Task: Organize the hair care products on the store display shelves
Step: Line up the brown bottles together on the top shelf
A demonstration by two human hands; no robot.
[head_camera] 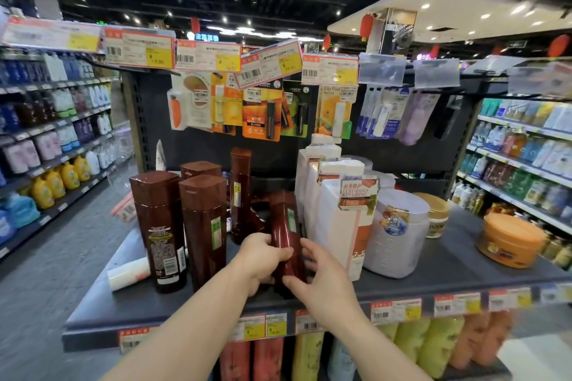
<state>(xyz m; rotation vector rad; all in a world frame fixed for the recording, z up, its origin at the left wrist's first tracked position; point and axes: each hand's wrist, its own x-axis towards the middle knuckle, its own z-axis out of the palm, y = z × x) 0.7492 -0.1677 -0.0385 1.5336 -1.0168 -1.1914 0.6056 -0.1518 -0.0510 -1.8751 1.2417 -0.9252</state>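
Observation:
A dark brown shampoo bottle [286, 226] stands tilted on the grey display shelf [433, 269], near the middle. My left hand [260, 260] grips its lower left side. My right hand [315, 275] holds its lower right side with thumb and fingers curled round it. Several more brown bottles stand to the left: a front one [159, 226], one beside it [204, 226], and a taller one behind [240, 192]. White pump bottles [337, 223] stand just right of the held bottle.
A white tube [128, 272] lies on the shelf at the left. A pale tub [399, 232], a gold-lidded jar [435, 216] and an orange jar [510, 241] sit to the right. Lip balm cards [260, 108] hang above. Stocked aisles run on both sides.

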